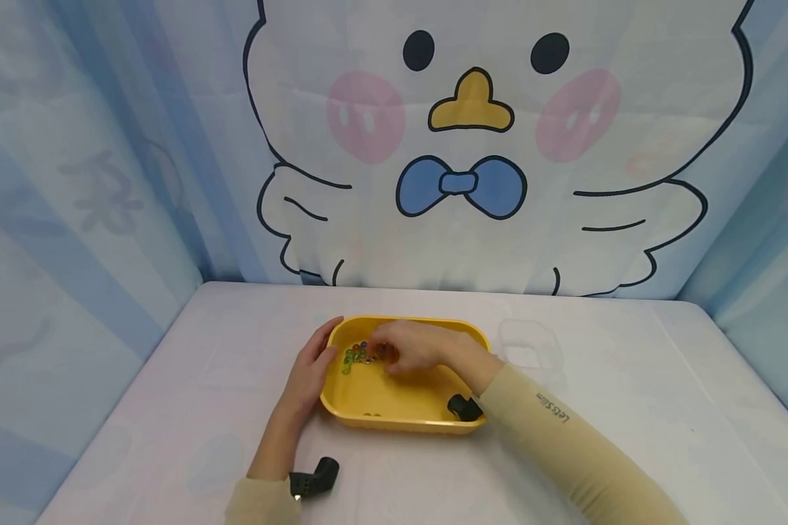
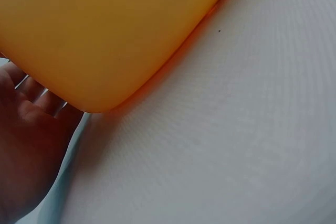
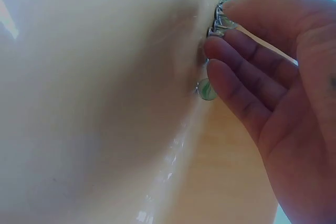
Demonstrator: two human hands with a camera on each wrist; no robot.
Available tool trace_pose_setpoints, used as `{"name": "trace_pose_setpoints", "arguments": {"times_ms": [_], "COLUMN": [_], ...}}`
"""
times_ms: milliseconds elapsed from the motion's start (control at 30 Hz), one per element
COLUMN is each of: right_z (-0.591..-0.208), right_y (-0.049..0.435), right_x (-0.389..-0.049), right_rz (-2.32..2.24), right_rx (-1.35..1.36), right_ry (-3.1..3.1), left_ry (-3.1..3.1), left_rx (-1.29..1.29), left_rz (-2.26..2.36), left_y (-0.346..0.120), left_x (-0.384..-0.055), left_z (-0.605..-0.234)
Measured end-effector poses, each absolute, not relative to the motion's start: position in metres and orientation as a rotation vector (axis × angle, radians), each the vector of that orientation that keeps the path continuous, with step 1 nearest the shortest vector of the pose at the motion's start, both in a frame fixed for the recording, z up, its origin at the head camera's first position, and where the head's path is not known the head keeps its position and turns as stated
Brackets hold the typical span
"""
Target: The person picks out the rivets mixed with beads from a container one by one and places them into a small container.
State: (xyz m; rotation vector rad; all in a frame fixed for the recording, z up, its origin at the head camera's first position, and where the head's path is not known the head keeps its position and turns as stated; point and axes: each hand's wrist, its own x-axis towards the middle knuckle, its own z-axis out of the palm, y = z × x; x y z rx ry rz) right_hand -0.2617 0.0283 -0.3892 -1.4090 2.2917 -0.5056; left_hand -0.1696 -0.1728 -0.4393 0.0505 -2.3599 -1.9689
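A yellow tray lies on the table, with several glass marbles gathered near its far left part. My left hand holds the tray's left side, its fingers along the outer wall and its thumb at the rim. Inside the tray, my right hand reaches down with bent fingers. The right wrist view shows its thumb and fingertips at small silver metal pieces, their exact kind unclear. A green-swirled marble sits beside the fingers. Whether the fingertips pinch a piece cannot be made out.
Behind the right forearm, a clear plastic container stands on the white-covered table. Small objects lie by the tray's near wall. A patterned curtain hangs at the table's far edge.
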Motion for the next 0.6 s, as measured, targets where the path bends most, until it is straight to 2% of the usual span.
{"name": "trace_pose_setpoints", "arguments": {"times_ms": [600], "right_z": [-0.3922], "right_y": [0.0286], "right_x": [-0.2608], "right_rz": [-0.460], "right_rx": [-1.403], "right_ry": [2.286], "left_ry": [-2.358], "left_rx": [0.069], "left_rz": [-1.976], "left_y": [-0.1711], "left_x": [-0.1694], "left_z": [-0.4403]}}
